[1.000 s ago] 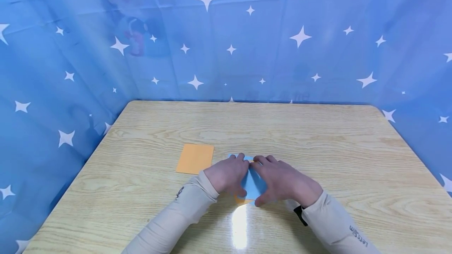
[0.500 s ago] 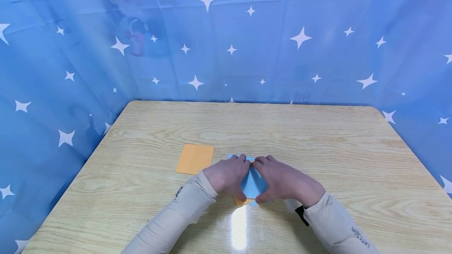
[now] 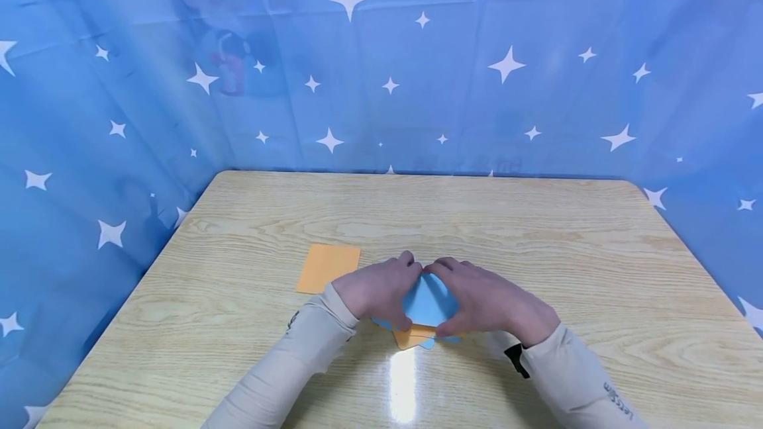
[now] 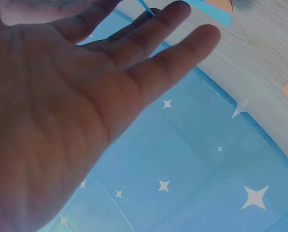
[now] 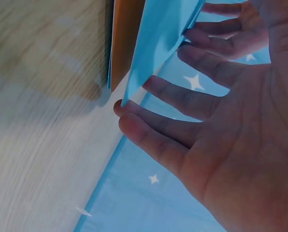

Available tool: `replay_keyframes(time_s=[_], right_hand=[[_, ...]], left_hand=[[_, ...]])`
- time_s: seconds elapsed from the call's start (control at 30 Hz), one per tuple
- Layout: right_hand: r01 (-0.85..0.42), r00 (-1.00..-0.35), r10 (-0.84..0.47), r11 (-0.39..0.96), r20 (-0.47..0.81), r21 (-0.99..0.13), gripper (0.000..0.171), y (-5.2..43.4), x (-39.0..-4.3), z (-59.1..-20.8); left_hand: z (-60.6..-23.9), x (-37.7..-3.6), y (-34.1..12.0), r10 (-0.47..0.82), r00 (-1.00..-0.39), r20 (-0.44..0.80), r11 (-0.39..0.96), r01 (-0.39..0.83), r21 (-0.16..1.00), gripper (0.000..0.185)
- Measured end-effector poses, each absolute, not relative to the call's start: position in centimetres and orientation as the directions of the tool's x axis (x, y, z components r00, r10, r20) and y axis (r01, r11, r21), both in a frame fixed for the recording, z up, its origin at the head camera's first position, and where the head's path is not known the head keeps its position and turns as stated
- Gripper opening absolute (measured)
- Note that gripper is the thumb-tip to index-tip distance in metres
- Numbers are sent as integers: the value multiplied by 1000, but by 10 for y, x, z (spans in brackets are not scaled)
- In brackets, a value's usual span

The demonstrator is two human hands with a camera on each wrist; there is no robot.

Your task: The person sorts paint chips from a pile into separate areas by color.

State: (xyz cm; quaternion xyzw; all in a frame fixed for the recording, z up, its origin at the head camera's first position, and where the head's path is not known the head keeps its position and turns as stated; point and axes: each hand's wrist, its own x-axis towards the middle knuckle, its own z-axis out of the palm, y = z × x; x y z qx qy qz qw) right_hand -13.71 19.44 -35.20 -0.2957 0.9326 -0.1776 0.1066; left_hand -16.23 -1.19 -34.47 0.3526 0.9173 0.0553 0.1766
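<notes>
Blue paper (image 3: 428,302) has lifted off the tabletop (image 3: 536,230) since a second ago, pinched between left hand (image 3: 375,290) and right hand (image 3: 485,300), each grip closed on it.

Orange card (image 3: 328,268) on table (image 3: 536,237) — starry curtain (image 3: 417,58)

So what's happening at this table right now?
A person sits at a wooden table folding paper. The left hand and right hand meet over a blue sheet, fingertips touching at its far edge and thumbs at its near side. The sheet is raised between them, with an orange paper peeking out beneath. A separate orange sheet lies flat to the left, untouched. A blue star-patterned cloth hangs around the table.
</notes>
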Motion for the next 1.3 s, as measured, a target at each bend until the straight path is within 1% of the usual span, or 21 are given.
replay_keyframes(time_s=[0.17,0.5,0.9,1.3], right_hand=[[-491,-815,-570,776,-107,-397,83,197,-140,-352],[-478,-829,-553,780,-88,-403,69,203,-142,-342],[-531,-826,-562,751,43,-393,68,206,-138,-332],[-549,-823,-562,748,83,-372,69,211,-138,-326]], left_hand=[[-343,-165,-16,674,-684,-281,739,620,263,66],[-332,-168,-24,677,-695,-243,734,612,293,66],[-311,-167,-37,698,-697,-166,703,621,347,67],[-303,-166,-37,699,-702,-140,692,613,380,68]])
